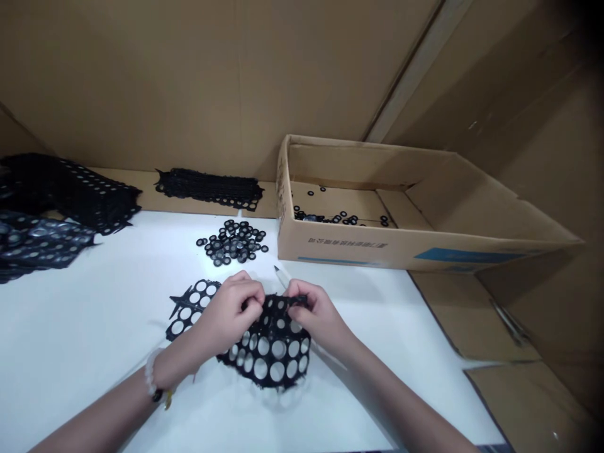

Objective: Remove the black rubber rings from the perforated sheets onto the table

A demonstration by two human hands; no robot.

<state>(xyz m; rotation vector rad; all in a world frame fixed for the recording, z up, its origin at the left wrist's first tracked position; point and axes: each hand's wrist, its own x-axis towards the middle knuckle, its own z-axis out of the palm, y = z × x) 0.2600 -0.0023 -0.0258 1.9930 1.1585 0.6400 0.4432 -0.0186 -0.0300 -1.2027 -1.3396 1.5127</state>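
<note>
A black perforated sheet lies on the white table, at six o'clock from the grip: the left hand and right hand both pinch its upper edge, the left nearer its long end. Loose black rings sit at twelve o'clock, a cardboard box at one.
</note>
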